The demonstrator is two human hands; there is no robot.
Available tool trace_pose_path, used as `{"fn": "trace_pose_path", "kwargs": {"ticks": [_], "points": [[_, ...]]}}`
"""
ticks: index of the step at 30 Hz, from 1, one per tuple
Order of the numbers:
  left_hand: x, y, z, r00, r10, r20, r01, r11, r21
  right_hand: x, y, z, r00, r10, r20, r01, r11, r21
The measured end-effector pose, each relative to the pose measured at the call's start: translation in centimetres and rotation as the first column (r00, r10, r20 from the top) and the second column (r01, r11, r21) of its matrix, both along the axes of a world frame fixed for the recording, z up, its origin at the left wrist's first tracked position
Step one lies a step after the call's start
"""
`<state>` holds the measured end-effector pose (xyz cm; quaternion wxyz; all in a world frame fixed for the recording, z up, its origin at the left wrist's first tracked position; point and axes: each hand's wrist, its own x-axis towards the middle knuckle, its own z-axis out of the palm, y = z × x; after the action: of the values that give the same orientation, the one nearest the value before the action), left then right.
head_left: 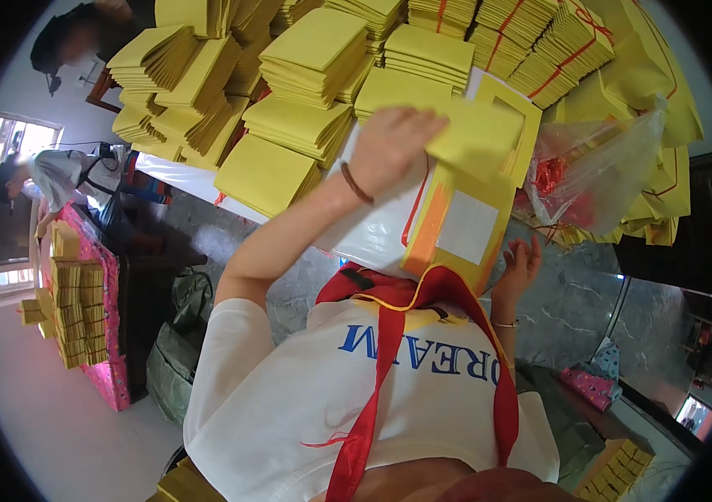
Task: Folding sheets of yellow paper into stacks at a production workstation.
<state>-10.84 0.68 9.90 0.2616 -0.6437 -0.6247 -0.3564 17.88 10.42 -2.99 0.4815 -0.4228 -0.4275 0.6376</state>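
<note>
White shirt [372, 393] hides the lap; left hand [393, 146] grips a yellow sheet [477, 134]; right hand [521, 263], open, empty, half-hidden by a yellow packet [456, 230].

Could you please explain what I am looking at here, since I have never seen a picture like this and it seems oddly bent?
It is one view from a wide fisheye camera worn on a person's head, looking down, so straight edges bend. There is no machine, only bare hands. The left hand grips a yellow envelope above the table. The right hand is open beside an orange-edged yellow packet. Stacks of yellow envelopes cover the table, next to a clear plastic bag. Another person works at far left.
</note>
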Motion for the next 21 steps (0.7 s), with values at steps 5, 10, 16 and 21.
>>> {"fn": "trace_pose_path", "kwargs": {"ticks": [5, 10, 16, 21], "points": [[-7.3, 2.5, -6.6, 0.971, 0.216, -0.103, -0.231, 0.957, -0.173, -0.2, -1.0, -1.2, 0.999, 0.028, 0.02, -0.027, 0.999, -0.034], [-9.0, 3.3, -10.3, 0.96, 0.258, -0.107, -0.279, 0.904, -0.325, -0.2, -1.2, -1.4, 0.998, 0.043, 0.046, -0.041, 0.998, -0.051], [-8.6, 3.6, -10.4, 0.977, 0.192, -0.093, -0.213, 0.847, -0.486, 0.2, -1.4, -2.3, 0.997, 0.016, 0.076, -0.011, 0.998, -0.065], [-7.8, 4.0, -10.9, 0.944, 0.303, -0.13, -0.312, 0.696, -0.647, 0.4, -1.5, -3.2, 0.993, 0.048, 0.11, -0.045, 0.998, -0.033]]}}
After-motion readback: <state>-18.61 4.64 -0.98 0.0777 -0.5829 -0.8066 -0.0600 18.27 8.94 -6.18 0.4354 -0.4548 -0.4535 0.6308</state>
